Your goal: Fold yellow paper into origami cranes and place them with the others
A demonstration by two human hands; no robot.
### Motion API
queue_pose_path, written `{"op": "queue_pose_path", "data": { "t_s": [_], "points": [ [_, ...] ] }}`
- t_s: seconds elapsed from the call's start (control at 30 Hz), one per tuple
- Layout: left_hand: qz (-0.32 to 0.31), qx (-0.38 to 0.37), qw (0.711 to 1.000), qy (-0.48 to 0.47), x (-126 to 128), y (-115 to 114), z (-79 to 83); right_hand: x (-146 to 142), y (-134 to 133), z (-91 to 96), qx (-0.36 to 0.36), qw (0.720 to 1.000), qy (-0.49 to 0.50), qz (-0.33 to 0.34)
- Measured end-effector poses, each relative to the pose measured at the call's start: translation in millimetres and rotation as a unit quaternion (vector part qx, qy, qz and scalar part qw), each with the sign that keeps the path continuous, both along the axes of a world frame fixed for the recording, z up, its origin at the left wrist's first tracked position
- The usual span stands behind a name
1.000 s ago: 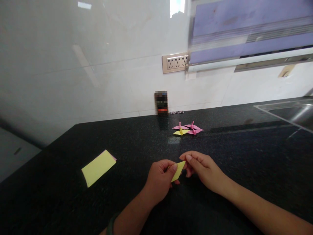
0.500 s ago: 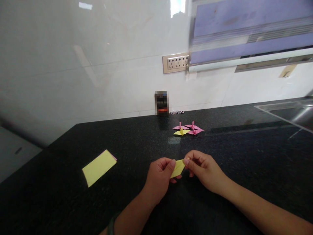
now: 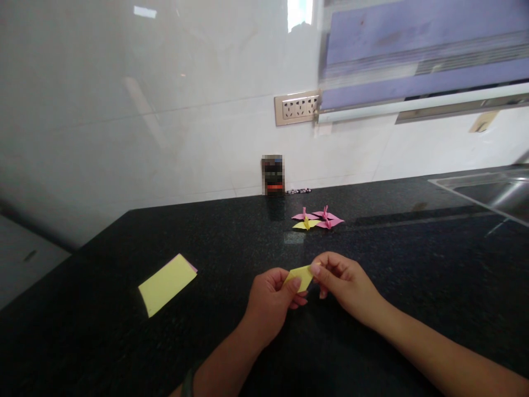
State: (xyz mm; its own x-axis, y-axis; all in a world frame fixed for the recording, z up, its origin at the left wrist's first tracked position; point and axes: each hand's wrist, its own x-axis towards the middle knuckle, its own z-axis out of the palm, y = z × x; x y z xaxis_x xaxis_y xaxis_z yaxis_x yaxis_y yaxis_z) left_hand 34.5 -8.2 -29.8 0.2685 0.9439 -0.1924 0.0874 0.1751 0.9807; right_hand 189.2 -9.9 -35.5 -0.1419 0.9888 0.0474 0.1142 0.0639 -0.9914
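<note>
Fingers (image 3: 300, 301) and thumb of the left hand (image 3: 270, 298) were closed on the left part of a small folded piece of yellow paper (image 3: 301, 279), while the right hand (image 3: 341, 281) pinched its right-hand corner between thumb and fingertips. The piece lay between the two hands, over the dark speckled countertop (image 3: 223, 237); whether it touched the surface, I could not tell. Well off to the left lay a yellow sheet (image 3: 167, 285), a pinkish edge (image 3: 192, 267) peeking out from under its far right corner. Beyond the hands, a yellow paper crane (image 3: 306, 224) and three pink paper cranes (image 3: 330, 222) sat in a tight cluster. Farther back, a dark, pixelated object (image 3: 273, 175) stood upright by the pale wall (image 3: 206, 149), with a beaded strip (image 3: 298, 191) just beside it. Above was a socket plate (image 3: 279, 113).
</note>
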Motion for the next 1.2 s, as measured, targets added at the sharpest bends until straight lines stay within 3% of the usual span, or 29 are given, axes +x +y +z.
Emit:
{"op": "queue_pose_path", "data": {
  "t_s": [0.33, 0.57, 0.73, 0.83, 1.07, 1.2],
  "points": [
    [-0.016, -0.021, 0.999, -0.034, 1.4, -0.4, 1.1, -0.4, -2.8, 4.4, -0.011, 1.0, 0.004, 0.0],
    [-0.025, -0.081, 0.989, -0.12, 0.8, 0.6, 1.4, -0.6, 0.7, 4.8, -0.077, 0.979, 0.184, 0.038],
    [-0.126, -0.161, 0.959, -0.195, 1.4, -4.0, 2.0, -2.6, -6.2, 9.6, -0.014, 0.984, 0.123, 0.126],
    [-0.174, -0.182, 0.951, -0.179, 4.8, -8.4, 4.7, -3.0, -9.2, 13.2, 0.011, 0.986, 0.121, 0.118],
    [-0.144, -0.149, 0.966, -0.158, 9.1, -10.0, 5.8, -0.6, -10.6, 17.0, -0.015, 0.99, 0.123, 0.072],
    [-0.149, -0.186, 0.947, -0.218, 8.2, -7.8, 4.3, -0.8, -12.0, 19.9, 0.008, 0.985, 0.121, 0.12]
  ]
}}
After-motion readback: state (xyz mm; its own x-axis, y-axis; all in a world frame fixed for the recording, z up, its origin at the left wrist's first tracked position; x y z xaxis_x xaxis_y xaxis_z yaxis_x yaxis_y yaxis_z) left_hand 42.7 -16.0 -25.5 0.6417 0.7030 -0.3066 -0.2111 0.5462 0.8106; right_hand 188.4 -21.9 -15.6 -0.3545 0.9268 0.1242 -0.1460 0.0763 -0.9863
